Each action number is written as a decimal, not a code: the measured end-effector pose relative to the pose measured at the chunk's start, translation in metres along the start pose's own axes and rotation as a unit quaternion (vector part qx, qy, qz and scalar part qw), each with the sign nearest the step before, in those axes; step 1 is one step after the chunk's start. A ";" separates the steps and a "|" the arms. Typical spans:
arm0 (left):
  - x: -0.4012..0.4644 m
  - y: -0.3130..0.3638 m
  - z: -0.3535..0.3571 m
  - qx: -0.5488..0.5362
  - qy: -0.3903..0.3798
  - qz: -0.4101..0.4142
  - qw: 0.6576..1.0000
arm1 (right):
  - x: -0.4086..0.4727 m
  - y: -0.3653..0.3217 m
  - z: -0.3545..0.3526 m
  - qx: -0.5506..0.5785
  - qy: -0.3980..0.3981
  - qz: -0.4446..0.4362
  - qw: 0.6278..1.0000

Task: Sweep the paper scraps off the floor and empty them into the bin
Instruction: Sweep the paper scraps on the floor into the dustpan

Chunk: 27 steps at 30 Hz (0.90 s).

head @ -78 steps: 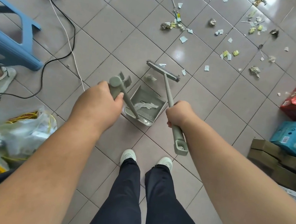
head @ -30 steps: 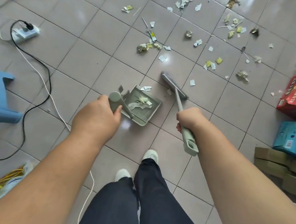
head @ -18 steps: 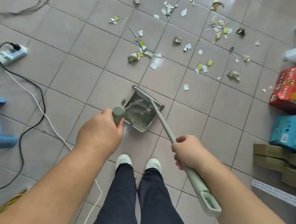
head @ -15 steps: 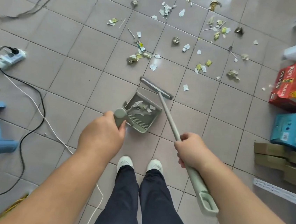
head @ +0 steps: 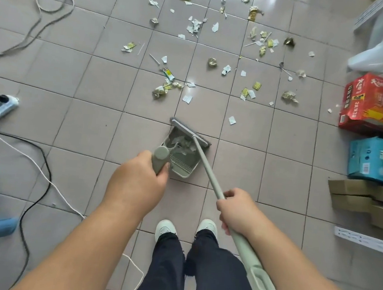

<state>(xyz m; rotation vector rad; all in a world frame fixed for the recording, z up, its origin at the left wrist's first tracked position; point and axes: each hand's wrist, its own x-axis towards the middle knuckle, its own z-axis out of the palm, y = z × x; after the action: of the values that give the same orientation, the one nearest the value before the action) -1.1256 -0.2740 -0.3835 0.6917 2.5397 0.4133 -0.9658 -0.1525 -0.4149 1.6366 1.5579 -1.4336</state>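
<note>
Fingers of the left hand (head: 138, 181) curl around the dustpan (head: 179, 156) handle at frame centre; the right hand (head: 238, 211) grips the broom (head: 209, 170) shaft. Half a second ago the broom head stood beyond the pan; now it sits at the pan's mouth. Paper scraps (head: 218, 60) litter the upper floor (head: 85, 86).
</note>
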 end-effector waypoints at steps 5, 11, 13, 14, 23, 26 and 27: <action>0.030 0.040 0.005 0.009 -0.010 0.037 0.999 | 0.020 -0.016 -0.043 0.030 0.046 -0.008 0.998; 0.081 0.102 0.017 0.042 -0.009 0.070 0.997 | 0.076 -0.042 -0.114 0.056 0.102 0.003 0.993; 0.098 0.125 0.020 0.053 -0.011 0.076 0.996 | 0.092 -0.050 -0.136 0.070 0.110 0.006 0.991; 0.107 0.137 0.022 0.057 -0.015 0.075 0.995 | 0.101 -0.052 -0.146 0.071 0.110 0.008 0.991; 0.145 0.189 0.032 0.111 -0.032 0.086 0.990 | 0.136 -0.058 -0.186 0.036 0.051 0.059 0.996; 0.149 0.194 0.031 0.111 -0.031 0.086 0.990 | 0.122 -0.054 -0.175 0.052 0.031 0.071 0.996; 0.150 0.196 0.031 0.112 -0.032 0.087 0.989 | 0.117 -0.053 -0.175 0.062 0.021 0.072 0.995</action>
<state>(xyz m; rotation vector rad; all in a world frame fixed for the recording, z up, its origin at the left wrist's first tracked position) -1.1457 -0.0259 -0.3859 0.9975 2.4966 0.1592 -0.9733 0.0633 -0.4398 1.8230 1.3671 -1.4531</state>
